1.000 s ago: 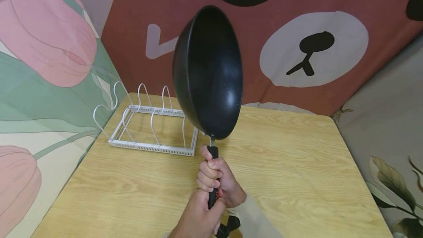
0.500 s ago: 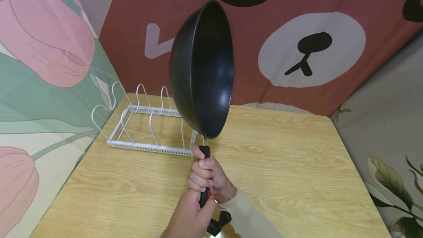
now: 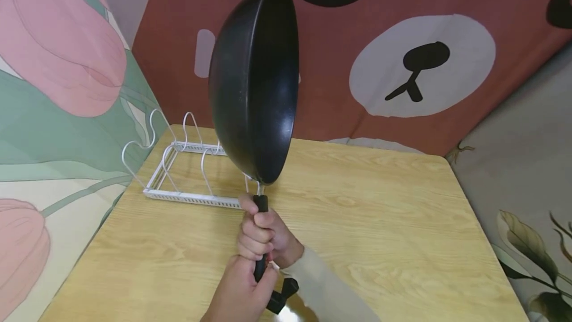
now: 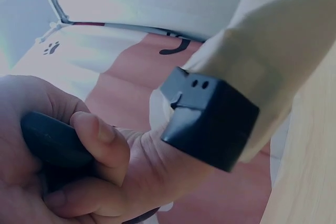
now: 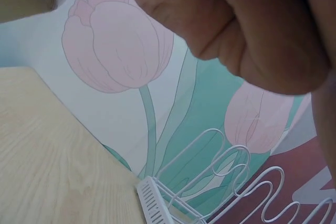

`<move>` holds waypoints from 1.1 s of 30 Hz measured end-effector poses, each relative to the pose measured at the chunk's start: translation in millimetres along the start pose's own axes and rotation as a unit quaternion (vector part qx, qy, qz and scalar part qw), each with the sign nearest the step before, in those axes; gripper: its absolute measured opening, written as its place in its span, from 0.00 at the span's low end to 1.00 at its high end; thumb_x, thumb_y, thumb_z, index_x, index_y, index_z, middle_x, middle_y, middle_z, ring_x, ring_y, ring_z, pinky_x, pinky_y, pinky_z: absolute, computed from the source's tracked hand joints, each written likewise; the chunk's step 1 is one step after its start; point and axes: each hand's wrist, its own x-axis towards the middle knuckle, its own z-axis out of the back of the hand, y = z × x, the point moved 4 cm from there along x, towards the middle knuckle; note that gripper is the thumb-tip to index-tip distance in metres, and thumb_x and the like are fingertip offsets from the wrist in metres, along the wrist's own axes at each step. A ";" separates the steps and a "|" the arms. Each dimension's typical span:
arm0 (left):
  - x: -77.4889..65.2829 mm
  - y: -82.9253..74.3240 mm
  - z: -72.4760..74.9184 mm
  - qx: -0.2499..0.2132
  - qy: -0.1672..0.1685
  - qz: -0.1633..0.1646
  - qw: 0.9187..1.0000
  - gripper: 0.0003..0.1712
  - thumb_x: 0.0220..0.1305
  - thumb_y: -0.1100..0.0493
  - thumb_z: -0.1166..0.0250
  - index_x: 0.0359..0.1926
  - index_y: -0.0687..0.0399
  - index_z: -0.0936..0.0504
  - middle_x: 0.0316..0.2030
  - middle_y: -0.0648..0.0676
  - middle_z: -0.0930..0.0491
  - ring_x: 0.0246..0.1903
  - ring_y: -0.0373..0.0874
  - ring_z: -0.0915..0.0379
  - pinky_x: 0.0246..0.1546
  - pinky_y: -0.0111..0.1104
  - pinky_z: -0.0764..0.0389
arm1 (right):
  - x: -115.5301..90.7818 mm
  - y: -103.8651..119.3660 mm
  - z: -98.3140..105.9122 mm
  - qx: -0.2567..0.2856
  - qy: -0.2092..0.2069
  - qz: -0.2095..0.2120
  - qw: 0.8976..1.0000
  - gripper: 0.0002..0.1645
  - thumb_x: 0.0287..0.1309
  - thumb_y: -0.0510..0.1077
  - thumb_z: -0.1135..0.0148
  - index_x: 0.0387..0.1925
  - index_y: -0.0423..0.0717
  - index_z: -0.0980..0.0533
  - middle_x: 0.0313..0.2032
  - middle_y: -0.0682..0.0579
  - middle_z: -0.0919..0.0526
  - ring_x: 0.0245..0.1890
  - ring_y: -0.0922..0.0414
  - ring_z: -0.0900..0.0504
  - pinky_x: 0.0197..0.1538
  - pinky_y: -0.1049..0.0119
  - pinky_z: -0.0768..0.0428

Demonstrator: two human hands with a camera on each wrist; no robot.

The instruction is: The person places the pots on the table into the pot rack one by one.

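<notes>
A deep black wok (image 3: 254, 83) stands upright in the air in the head view, tilted edge-on with its hollow facing right. Its black handle (image 3: 260, 204) points down. My right hand (image 3: 263, 237) grips the upper handle just below the bowl, with its fingers wrapped round it. Lower down, my left hand (image 3: 241, 287) holds the same handle, its thumb lying along it. The handle's end (image 4: 55, 140) shows between the left hand's curled fingers in the left wrist view. Behind the wok, partly covered by it, a white wire rack (image 3: 192, 195) sits on the table.
The wooden table (image 3: 380, 237) extends to the right of the hands. A red-brown printed cloth (image 3: 330, 63) hangs behind it, and a tulip-print cloth (image 3: 58, 63) borders the left. A black wrist camera (image 3: 283, 294) is strapped below the right hand.
Both hands have carried the wok left and slightly up, so it now covers more of the rack. The bowl has turned, showing more of its outside. Both grips stay the same.
</notes>
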 end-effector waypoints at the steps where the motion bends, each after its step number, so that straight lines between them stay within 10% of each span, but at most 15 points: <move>1: -0.3 0.0 1.6 0.006 -0.005 -0.004 1.000 0.13 0.53 0.74 0.38 0.33 0.51 0.22 0.23 0.36 0.32 0.19 0.28 0.37 0.16 0.25 0.31 | 1.8 -0.9 0.0 0.000 0.002 -0.007 1.000 0.10 0.76 0.47 0.44 0.40 0.60 0.37 0.09 0.58 0.47 0.05 0.61 0.48 0.15 0.67 0.42; 33: -5.9 4.2 33.9 0.155 -0.082 -0.037 0.984 0.15 0.46 0.72 0.34 0.36 0.55 0.18 0.19 0.32 0.33 0.15 0.24 0.41 0.12 0.19 0.41 | 43.7 -15.7 0.2 0.019 0.078 -0.049 0.996 0.16 0.69 0.52 0.34 0.26 0.60 0.29 0.06 0.57 0.49 0.02 0.59 0.49 0.18 0.70 0.37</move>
